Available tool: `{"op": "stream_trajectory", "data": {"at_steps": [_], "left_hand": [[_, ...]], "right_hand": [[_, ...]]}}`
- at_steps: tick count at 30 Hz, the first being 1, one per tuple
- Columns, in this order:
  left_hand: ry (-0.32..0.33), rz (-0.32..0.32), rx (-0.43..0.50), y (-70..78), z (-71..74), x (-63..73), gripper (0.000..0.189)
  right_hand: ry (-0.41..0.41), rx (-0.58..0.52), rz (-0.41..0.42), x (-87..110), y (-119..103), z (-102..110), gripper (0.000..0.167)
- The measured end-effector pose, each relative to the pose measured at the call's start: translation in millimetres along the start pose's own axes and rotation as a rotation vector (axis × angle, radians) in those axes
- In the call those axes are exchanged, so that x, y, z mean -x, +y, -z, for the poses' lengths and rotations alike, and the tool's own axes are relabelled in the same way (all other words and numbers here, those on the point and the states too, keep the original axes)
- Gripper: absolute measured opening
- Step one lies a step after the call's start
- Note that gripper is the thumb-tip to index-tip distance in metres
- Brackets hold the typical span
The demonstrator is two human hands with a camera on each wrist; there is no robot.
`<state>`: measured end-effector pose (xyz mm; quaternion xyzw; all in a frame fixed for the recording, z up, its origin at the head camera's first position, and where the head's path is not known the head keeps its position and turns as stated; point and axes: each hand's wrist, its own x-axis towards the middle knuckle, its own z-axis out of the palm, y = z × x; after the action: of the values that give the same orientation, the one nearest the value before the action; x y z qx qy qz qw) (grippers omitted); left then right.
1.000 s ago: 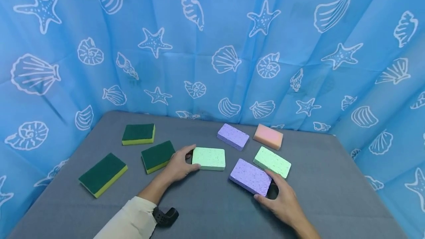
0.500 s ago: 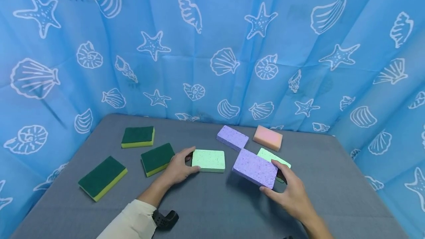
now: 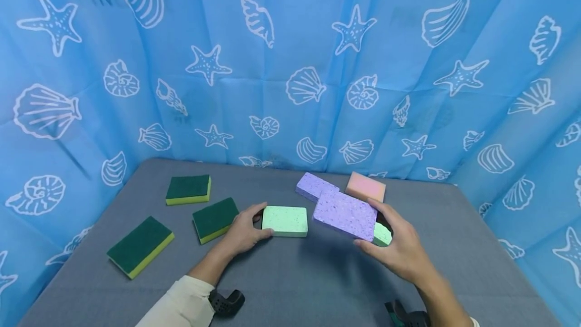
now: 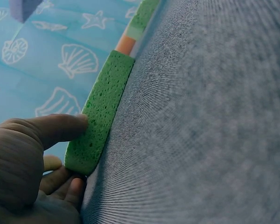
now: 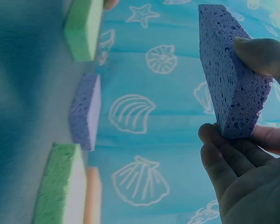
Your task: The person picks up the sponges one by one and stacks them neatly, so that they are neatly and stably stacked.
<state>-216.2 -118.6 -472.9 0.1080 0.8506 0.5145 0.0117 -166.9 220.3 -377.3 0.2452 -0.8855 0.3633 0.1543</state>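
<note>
My right hand [image 3: 399,243] holds a purple sponge [image 3: 345,213] by its right end, thumb on the near side and fingers at the far side. In the right wrist view this purple sponge [image 5: 231,74] is up off the table, its pores plain to see. My left hand [image 3: 247,228] grips the left end of a light green sponge [image 3: 285,220] that lies flat on the table. The left wrist view has the thumb on the side of this green sponge [image 4: 100,112]. A second light green sponge [image 3: 382,235] is partly hidden behind the raised purple one.
Another purple sponge [image 3: 313,185] and a peach sponge [image 3: 365,185] lie at the back of the grey table [image 3: 281,286]. Several yellow sponges with dark green scouring tops, one of them a near-left scrub sponge [image 3: 141,246], lie at left. A blue shell-print curtain [image 3: 290,64] hangs behind.
My right hand has lifted the purple sponge off the table and carried it up and back, over the second green sponge. My left hand stays at its green sponge.
</note>
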Motion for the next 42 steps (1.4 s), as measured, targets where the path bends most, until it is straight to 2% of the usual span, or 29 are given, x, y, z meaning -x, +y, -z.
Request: {"op": "stream_trajectory", "data": {"at_steps": [9, 19, 24, 29, 37, 42], "left_hand": [[0.008, -0.003, -0.011, -0.5, -0.8, -0.2, 0.069], [0.016, 0.013, -0.025, 1.3, -3.8, -1.8, 0.070], [0.017, 0.021, -0.022, 0.6, -2.7, -1.3, 0.069], [0.017, 0.026, -0.028, 1.7, -2.2, -1.4, 0.069], [0.016, -0.001, -0.027, 2.8, -1.9, -2.3, 0.069], [0.025, -0.006, -0.027, 1.7, -1.9, -1.7, 0.069]], "right_hand": [[-0.004, -0.031, 0.077, -20.6, -13.7, -2.0, 0.084], [-0.019, -0.074, 0.103, -35.4, -18.1, -11.0, 0.083], [-0.052, -0.149, 0.100, -45.7, -17.3, -20.2, 0.081], [-0.075, -0.210, 0.130, -54.5, -14.8, -30.8, 0.079], [-0.109, -0.252, 0.138, -63.2, -7.5, -45.9, 0.080], [-0.138, -0.304, 0.091, -66.6, -2.2, -60.1, 0.080]]}}
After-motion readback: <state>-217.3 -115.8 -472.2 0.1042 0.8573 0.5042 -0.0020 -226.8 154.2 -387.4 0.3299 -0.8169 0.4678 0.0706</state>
